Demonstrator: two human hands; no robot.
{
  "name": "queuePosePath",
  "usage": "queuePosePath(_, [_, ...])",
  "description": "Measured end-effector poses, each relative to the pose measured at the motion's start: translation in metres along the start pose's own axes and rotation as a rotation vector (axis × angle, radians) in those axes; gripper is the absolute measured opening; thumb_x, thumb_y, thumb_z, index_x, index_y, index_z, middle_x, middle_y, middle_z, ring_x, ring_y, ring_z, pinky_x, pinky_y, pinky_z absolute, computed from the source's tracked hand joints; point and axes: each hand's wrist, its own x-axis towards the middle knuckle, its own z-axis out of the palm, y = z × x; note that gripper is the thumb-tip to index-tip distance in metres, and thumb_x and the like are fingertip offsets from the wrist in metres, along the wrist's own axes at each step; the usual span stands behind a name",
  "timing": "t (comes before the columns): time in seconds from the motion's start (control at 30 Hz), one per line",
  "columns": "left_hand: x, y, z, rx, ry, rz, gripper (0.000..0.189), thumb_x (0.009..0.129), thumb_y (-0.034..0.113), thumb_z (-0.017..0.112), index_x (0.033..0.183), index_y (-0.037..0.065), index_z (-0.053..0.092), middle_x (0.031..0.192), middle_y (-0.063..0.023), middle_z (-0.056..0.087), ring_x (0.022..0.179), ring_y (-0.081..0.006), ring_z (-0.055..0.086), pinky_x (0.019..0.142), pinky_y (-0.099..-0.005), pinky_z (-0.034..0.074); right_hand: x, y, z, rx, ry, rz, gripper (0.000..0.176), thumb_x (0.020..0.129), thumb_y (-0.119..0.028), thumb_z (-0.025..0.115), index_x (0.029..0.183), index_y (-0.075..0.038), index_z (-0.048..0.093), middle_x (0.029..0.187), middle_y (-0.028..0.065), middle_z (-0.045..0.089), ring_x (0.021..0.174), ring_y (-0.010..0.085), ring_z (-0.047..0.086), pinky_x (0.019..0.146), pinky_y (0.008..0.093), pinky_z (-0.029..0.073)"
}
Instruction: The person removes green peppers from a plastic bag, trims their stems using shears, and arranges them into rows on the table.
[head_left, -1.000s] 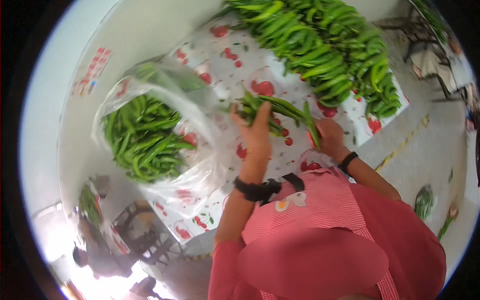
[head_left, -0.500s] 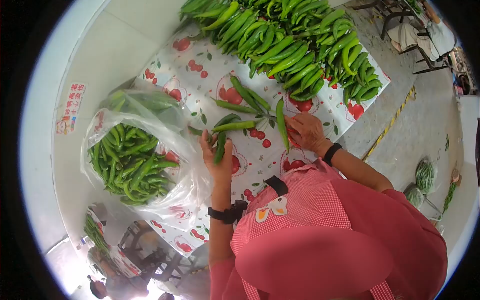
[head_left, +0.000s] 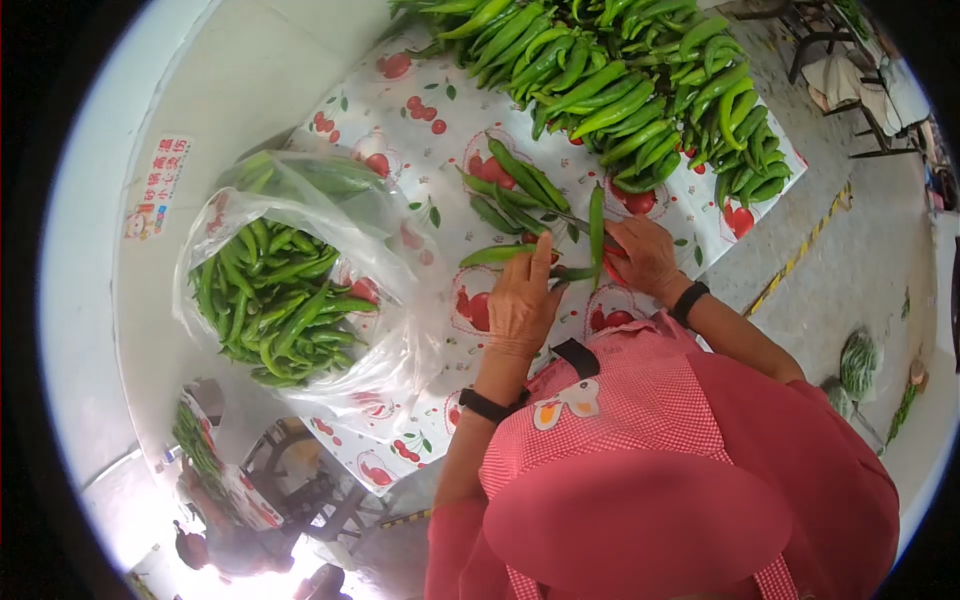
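Note:
My right hand (head_left: 643, 255) is closed around the red handle of what look like scissors (head_left: 612, 262); a grey blade points left towards the loose peppers. A long green pepper (head_left: 597, 225) lies across, just left of that hand. My left hand (head_left: 522, 303) reaches in over the tablecloth, its fingers near several loose green peppers (head_left: 520, 175). Between its thumb and fingers is a dark green pepper (head_left: 574, 272), partly hidden. Another green pepper (head_left: 492, 255) lies by its fingertips.
A clear plastic bag (head_left: 405, 330) full of green peppers (head_left: 285, 300) stands on the left. Rows of green peppers (head_left: 610, 90) cover the far side of the cherry-print tablecloth (head_left: 400, 120). A white wall stands left; another person (head_left: 235, 545) is at lower left.
My left hand has moved right, away from the bag and towards my right hand, with a pepper. My right hand keeps its hold beside the upright pepper. The view has shifted slightly.

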Motion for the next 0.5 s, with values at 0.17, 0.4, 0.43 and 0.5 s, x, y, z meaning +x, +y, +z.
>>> queuePosePath(0.17, [-0.018, -0.002, -0.007, -0.012, -0.028, 0.046, 0.061, 0.070, 0.013, 0.075, 0.126, 0.007, 0.053, 0.104, -0.0124, 0.059, 0.093, -0.0306, 0.059, 0.076, -0.0388, 0.051, 0.000, 0.002, 0.001, 0.024, -0.007, -0.001, 0.051, 0.060, -0.009, 0.074, 0.109, -0.009, 0.061, 0.080, 0.0068, 0.058, 0.076, 0.0275, 0.057, 0.064, 0.0373, 0.049])
queuePosePath(0.4, [-0.070, -0.049, -0.012, 0.205, 0.150, -0.181, 0.046, 0.072, 0.010, 0.072, 0.117, 0.007, 0.058, 0.115, -0.0144, 0.057, 0.106, -0.0342, 0.055, 0.095, -0.0439, 0.043, -0.001, 0.002, 0.000, 0.013, -0.044, 0.021, 0.044, 0.063, -0.012, 0.074, 0.105, -0.009, 0.060, 0.082, 0.0069, 0.058, 0.078, 0.0286, 0.057, 0.066, 0.0384, 0.049])
queuePosePath(0.43, [-0.076, -0.052, -0.010, 0.262, 0.170, -0.189, 0.046, 0.073, 0.010, 0.071, 0.117, 0.007, 0.058, 0.120, -0.0144, 0.055, 0.110, -0.0352, 0.053, 0.100, -0.0444, 0.040, -0.004, 0.002, 0.000, 0.001, -0.050, 0.027, 0.044, 0.063, -0.012, 0.074, 0.105, -0.009, 0.060, 0.082, 0.0069, 0.058, 0.078, 0.0286, 0.057, 0.066, 0.0384, 0.049])
queuePosePath(0.5, [-0.089, -0.061, -0.003, 0.313, 0.159, -0.171, 0.047, 0.074, 0.010, 0.069, 0.119, 0.007, 0.056, 0.125, -0.0144, 0.052, 0.115, -0.0355, 0.050, 0.102, -0.0445, 0.038, -0.003, 0.003, 0.004, 0.018, -0.012, 0.005, 0.043, 0.064, -0.014, 0.073, 0.104, -0.008, 0.060, 0.081, 0.0070, 0.057, 0.078, 0.0288, 0.057, 0.065, 0.0391, 0.049])
